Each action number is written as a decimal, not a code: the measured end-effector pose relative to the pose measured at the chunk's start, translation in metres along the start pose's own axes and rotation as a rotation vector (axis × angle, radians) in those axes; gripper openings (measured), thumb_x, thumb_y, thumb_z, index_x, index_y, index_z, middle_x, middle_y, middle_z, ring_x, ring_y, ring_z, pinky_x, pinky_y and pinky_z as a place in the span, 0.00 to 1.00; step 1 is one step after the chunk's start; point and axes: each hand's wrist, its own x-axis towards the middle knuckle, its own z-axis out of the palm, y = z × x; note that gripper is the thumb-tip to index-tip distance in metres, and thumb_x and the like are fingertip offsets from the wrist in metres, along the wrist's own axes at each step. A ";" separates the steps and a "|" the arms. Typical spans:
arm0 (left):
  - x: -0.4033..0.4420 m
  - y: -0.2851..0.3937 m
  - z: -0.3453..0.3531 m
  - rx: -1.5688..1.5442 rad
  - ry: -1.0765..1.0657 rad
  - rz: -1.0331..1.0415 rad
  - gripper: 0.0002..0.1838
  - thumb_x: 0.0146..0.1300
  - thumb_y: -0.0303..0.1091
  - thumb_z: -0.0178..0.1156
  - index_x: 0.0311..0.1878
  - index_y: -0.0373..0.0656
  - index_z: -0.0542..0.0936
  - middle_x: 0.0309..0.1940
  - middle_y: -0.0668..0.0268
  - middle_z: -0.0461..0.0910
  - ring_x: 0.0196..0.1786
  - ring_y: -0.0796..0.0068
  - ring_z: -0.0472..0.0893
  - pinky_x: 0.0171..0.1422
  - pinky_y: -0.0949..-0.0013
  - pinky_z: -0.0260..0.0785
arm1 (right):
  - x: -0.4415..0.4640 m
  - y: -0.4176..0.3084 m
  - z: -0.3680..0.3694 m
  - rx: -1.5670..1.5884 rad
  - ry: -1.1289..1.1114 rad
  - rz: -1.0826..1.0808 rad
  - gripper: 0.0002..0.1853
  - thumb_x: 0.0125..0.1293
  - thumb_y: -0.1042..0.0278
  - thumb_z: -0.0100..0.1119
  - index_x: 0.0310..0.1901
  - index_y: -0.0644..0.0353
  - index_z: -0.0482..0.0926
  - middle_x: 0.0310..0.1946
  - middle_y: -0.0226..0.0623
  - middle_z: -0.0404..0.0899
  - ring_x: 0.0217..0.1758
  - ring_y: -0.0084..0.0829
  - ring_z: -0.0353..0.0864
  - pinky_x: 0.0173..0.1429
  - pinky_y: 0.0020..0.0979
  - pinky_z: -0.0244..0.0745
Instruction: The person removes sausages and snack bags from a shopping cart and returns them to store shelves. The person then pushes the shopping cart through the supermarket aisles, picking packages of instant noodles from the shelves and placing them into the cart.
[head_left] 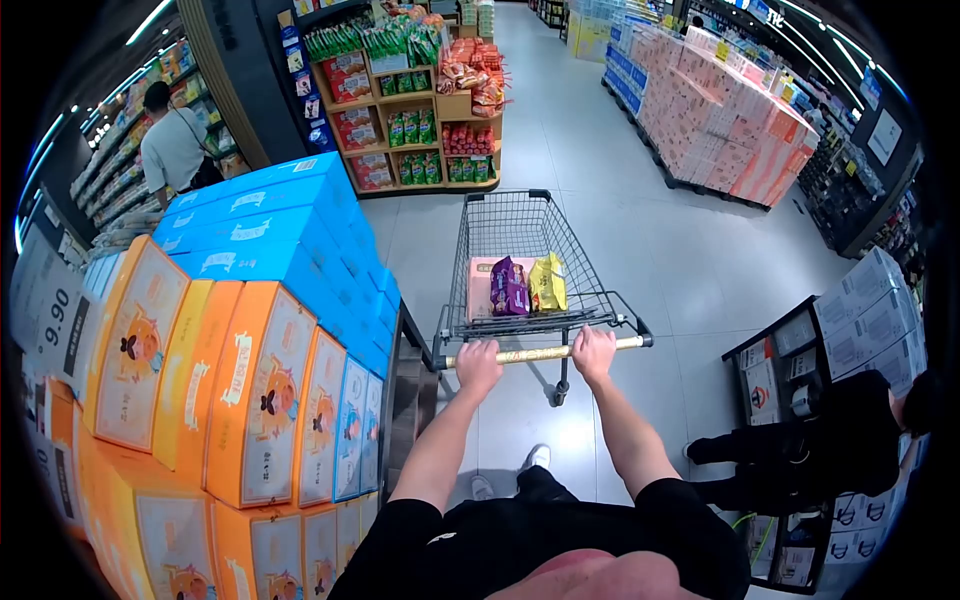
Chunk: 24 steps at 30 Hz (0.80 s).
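Observation:
Both my hands grip the handle of a wire shopping cart in front of me. Toward the handle's left end, my left hand is wrapped round the bar. Right of the middle, my right hand is closed on the same bar. Inside the cart, near the handle, lie a purple bag and a yellow bag. A pink box shows beside and partly behind the purple bag.
Stacked orange boxes and blue boxes stand close on the left. Ahead is a snack shelf; pink cartons are piled at the right. One person stands at right, another at far left. Tiled floor runs ahead.

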 end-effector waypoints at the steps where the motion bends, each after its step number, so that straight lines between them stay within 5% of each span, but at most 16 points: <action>1: 0.010 -0.004 0.005 0.004 -0.017 -0.005 0.07 0.43 0.27 0.64 0.26 0.48 0.75 0.26 0.69 0.80 0.35 0.67 0.79 0.42 0.62 0.67 | 0.010 0.001 0.003 0.007 0.041 -0.018 0.07 0.60 0.65 0.54 0.26 0.56 0.76 0.20 0.39 0.77 0.28 0.40 0.78 0.42 0.42 0.65; 16: 0.182 -0.036 0.105 0.102 -0.101 -0.183 0.06 0.45 0.30 0.66 0.26 0.50 0.77 0.24 0.66 0.79 0.36 0.63 0.80 0.45 0.60 0.64 | 0.180 0.058 0.099 0.158 0.082 -0.021 0.08 0.59 0.65 0.57 0.24 0.54 0.75 0.19 0.35 0.75 0.29 0.38 0.77 0.41 0.42 0.65; 24: 0.251 -0.044 0.148 0.134 -0.067 -0.114 0.07 0.45 0.32 0.66 0.25 0.51 0.77 0.22 0.68 0.78 0.33 0.66 0.79 0.44 0.61 0.64 | 0.242 0.090 0.129 0.188 0.013 -0.021 0.09 0.60 0.64 0.57 0.25 0.54 0.75 0.22 0.34 0.77 0.33 0.37 0.77 0.45 0.43 0.66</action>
